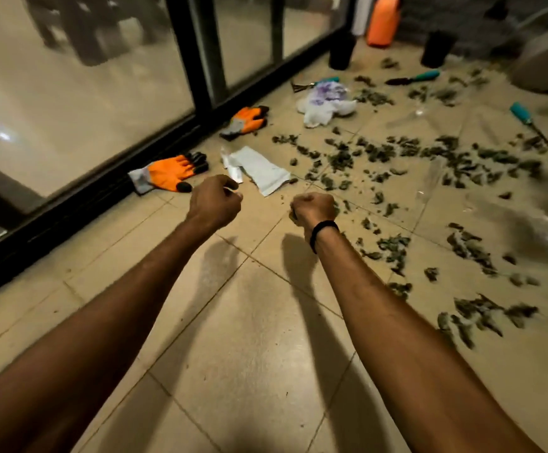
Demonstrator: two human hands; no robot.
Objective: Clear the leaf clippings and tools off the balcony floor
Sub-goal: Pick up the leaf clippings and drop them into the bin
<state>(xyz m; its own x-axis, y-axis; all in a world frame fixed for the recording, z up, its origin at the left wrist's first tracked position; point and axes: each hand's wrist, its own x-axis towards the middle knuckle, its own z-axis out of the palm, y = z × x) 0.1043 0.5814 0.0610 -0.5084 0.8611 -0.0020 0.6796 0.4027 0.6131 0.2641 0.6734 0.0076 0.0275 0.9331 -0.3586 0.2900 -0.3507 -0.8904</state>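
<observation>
Glass sliding door (86, 93) in a black frame runs along the left edge of the tan tile floor (249, 322). At its foot lies an orange glove (168, 173), fingertips black. Left hand (215, 199) raised over the tiles, fingers curled in on themselves, nothing seen in it. Just beyond it a flat white paper packet (259, 170); farther back by the door track, a second orange glove (246, 120). Right hand (313, 207) also balled into a fist, black wristband (323, 232) below it (a dark scrap at the fist's lower edge, held or on the floor behind, cannot tell). The hands are apart, neither touching the floor. Crumpled white cloth (326, 103) lies behind. Leaf clippings (396, 158) lie scattered across the right half of the floor. Among them are a teal-handled tool (413, 78) at the back and another teal-handled tool (527, 120) far right. Two black pots (341, 50) and an orange container (383, 21) stand at the rear.
</observation>
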